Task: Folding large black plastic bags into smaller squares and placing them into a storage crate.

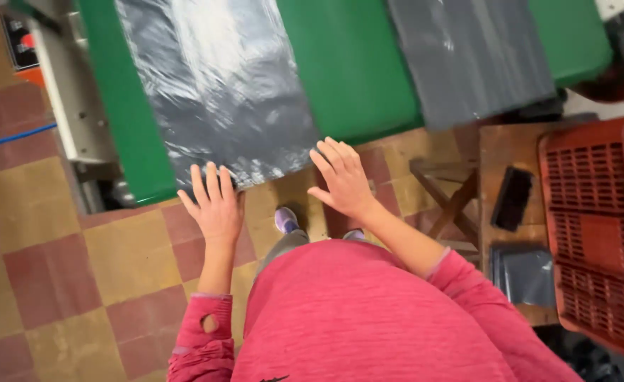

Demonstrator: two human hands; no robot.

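Note:
My left hand [216, 205] is spread flat with fingers apart, its fingertips at the near edge of a shiny grey plastic sheet [220, 85] that lies on a green conveyor belt [351, 64]. My right hand [343, 180] is also open, fingers spread, hovering just past the sheet's near right corner over the belt's edge. Neither hand holds anything. A second grey plastic sheet [471, 56] lies farther right on the belt. I wear pink sleeves.
A red plastic crate [598, 226] stands at the right on a wooden table [506, 152], beside a dark flat object [513, 198] and a stack of grey bags [524, 272]. The machine's white frame [78, 106] is at left. Checked floor tiles [50, 276] lie below.

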